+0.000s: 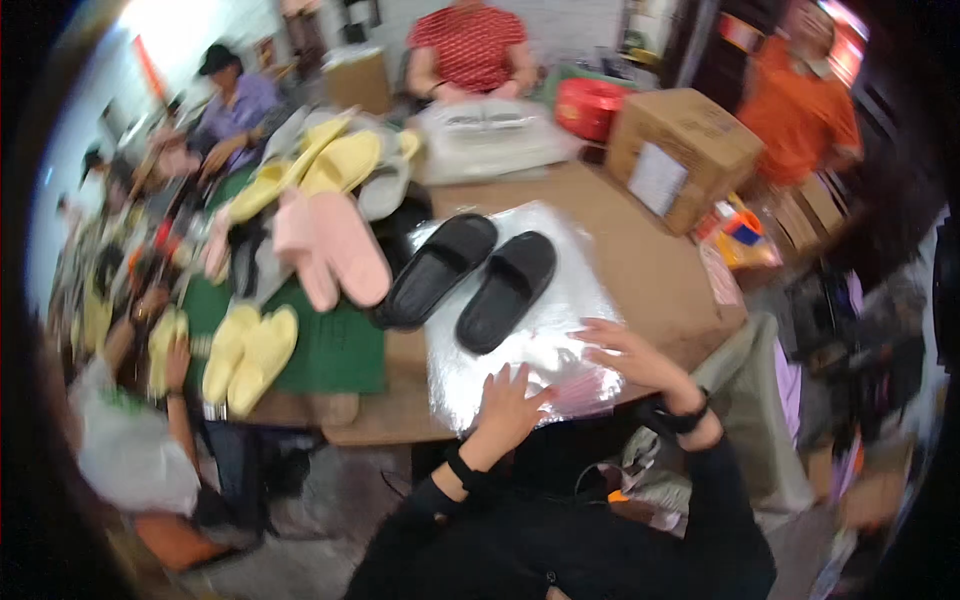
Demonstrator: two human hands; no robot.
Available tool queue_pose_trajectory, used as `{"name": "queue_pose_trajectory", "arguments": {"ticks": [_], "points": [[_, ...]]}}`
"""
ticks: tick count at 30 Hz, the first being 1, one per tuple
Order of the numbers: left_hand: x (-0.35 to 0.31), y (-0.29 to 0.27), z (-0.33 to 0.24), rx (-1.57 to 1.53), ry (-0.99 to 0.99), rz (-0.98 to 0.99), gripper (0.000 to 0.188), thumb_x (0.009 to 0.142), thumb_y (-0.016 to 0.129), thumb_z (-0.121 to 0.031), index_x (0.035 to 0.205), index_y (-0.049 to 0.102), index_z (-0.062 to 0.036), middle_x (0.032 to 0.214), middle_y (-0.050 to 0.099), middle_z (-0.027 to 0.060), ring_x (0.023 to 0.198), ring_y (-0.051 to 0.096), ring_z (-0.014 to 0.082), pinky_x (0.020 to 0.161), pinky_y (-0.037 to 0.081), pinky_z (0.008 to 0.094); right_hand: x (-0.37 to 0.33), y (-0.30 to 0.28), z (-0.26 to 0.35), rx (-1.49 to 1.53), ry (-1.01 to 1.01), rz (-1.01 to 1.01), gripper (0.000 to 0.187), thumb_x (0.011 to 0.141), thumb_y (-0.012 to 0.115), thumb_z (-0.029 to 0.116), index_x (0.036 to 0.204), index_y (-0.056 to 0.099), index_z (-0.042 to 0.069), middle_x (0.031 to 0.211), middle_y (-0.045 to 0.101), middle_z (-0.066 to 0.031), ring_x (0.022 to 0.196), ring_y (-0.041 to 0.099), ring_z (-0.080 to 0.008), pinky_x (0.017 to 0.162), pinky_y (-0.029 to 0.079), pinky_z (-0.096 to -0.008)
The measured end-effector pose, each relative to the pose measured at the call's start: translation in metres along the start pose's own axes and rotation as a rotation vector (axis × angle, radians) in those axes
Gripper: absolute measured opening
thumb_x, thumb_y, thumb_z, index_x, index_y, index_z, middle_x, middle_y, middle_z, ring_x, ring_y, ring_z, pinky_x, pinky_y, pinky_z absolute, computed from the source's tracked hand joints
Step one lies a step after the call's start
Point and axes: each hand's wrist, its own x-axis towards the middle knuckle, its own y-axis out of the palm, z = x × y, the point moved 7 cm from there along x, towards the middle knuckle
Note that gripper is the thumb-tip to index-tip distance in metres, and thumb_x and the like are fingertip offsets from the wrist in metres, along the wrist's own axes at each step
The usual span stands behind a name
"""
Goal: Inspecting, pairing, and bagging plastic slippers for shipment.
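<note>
A stack of shiny clear plastic bags (450,375) lies on the table in front of me. Two black slide slippers (508,292) rest side by side on its upper part, toes pointing away. My left hand (508,408) is at the near edge of the bags, fingers spread and nothing held. From the right, my right hand (628,355) reaches over the bags with its fingers stretched out, also holding nothing. Whether either palm presses on the plastic, I cannot tell. Pinkish print shows on the bags between my hands.
Pink slippers (348,250), yellow slippers (340,163) and grey ones are heaped left. More yellow slippers (262,362) lie on a green mat (340,350), beside a co-worker's hand (177,362). Further back are a plastic-bag pile (490,150) and cardboard box (685,150). People surround the table.
</note>
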Motion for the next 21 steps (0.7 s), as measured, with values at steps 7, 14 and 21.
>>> {"name": "queue_pose_trajectory", "arguments": {"ticks": [7, 14, 21], "points": [[-0.010, 0.029, 0.013, 0.118, 0.013, 0.015, 0.035, 0.083, 0.056, -0.037, 0.115, 0.062, -0.0236, 0.139, 0.038, 0.0155, 0.122, 0.032, 0.0503, 0.096, 0.026, 0.0660, 0.154, 0.117, 0.014, 0.043, 0.114, 0.247, 0.065, 0.089, 0.043, 0.056, 0.142, 0.029, 0.022, 0.122, 0.043, -0.0383, 0.118, 0.037, -0.0543, 0.102, 0.031, -0.0465], [-0.013, 0.047, 0.005, 0.142, 0.088, -0.020, 0.034, 0.088, 0.050, -0.042, 0.117, 0.058, -0.0267, 0.133, 0.046, 0.0122, 0.119, 0.034, 0.0553, 0.090, 0.027, 0.0718, 0.200, 0.122, -0.012, -0.247, 0.406, 0.077, 0.068, 0.085, 0.049, 0.056, 0.143, 0.027, 0.028, 0.131, 0.026, -0.0442, 0.121, 0.027, -0.0610, 0.097, 0.027, -0.0633], [-0.019, 0.039, 0.004, 0.052, 0.123, -0.087, 0.020, 0.086, 0.055, -0.034, 0.093, 0.063, -0.0168, 0.115, 0.053, 0.0131, 0.119, 0.033, 0.0534, 0.087, 0.027, 0.0727, 0.206, 0.106, -0.038, -0.262, 0.529, -0.282, 0.052, 0.084, 0.055, 0.047, 0.112, 0.060, 0.005, 0.115, 0.051, -0.0281, 0.109, 0.046, -0.0479, 0.080, 0.038, -0.0657]]}}
